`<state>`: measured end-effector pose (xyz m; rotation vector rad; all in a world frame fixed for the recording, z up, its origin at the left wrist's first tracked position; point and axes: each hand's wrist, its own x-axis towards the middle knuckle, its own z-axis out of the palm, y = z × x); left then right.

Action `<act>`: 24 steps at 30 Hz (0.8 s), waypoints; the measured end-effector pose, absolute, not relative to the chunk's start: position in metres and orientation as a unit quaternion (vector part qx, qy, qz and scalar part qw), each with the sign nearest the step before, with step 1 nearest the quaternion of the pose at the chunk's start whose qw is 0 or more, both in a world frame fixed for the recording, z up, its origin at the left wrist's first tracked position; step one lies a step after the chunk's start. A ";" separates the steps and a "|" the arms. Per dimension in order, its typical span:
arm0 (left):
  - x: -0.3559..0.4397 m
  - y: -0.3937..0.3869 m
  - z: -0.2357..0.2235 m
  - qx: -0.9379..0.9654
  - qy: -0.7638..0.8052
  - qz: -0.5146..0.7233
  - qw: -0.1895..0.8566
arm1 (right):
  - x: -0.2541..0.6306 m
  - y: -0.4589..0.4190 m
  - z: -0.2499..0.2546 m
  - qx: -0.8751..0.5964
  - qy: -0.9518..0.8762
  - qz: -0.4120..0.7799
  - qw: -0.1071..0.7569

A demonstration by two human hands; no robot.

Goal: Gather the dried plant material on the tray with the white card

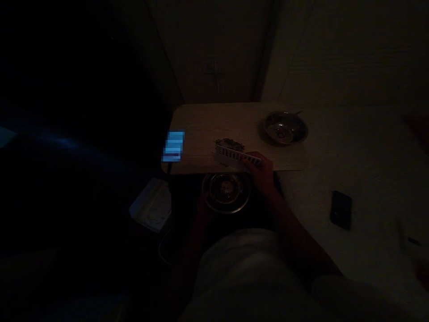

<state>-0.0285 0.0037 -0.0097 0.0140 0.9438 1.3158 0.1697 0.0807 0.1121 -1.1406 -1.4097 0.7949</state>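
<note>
In dim light my right hand (262,172) grips one end of a pale flat strip with a row of slots (231,154); its exact kind is hard to make out. The strip stands on edge over the table, against a small heap of dark crumbly bits (231,143). Below the table's front edge, my left hand (205,206) is closed on the left rim of a round metal bowl (241,206). Bits and a pale patch show inside this bowl, and its far rim reaches the table edge.
A second metal bowl (284,129) with a utensil handle stands at the right of the wooden table (197,118). A lit, blurred screen (173,146) is at its left. A dark phone (341,209) lies on the pale surface to the right. A white box-like thing (152,205) sits lower left.
</note>
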 end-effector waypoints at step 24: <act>-0.029 0.001 -0.013 -0.006 0.428 0.601 0.675 | 0.167 0.080 0.111 -0.486 -0.587 0.359 0.538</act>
